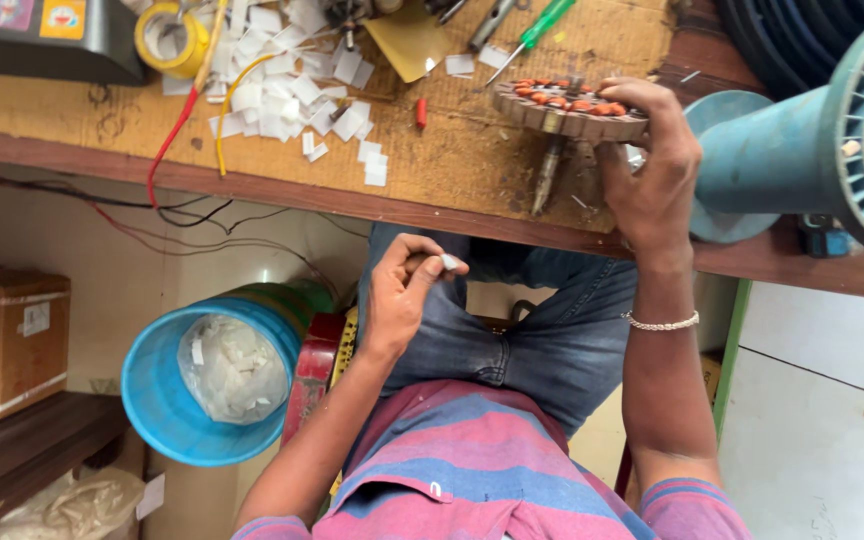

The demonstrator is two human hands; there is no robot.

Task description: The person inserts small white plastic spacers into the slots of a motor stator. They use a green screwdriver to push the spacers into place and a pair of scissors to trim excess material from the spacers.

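The right hand (pixel 652 170) grips a wound stator (pixel 564 108) at the bench; the left hand (pixel 402 290) pinches a white slip (pixel 449 262).

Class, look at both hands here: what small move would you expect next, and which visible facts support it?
Probably the left hand lifts its small white paper slip up to the wound stator. The right hand grips that stator at the bench edge, while the slip is pinched over the lap, apart from it.

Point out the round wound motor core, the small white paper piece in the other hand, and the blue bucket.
motor core (pixel 567 108), head view, rim.
white paper piece (pixel 449 262), head view, middle.
blue bucket (pixel 152 400), head view, wall.
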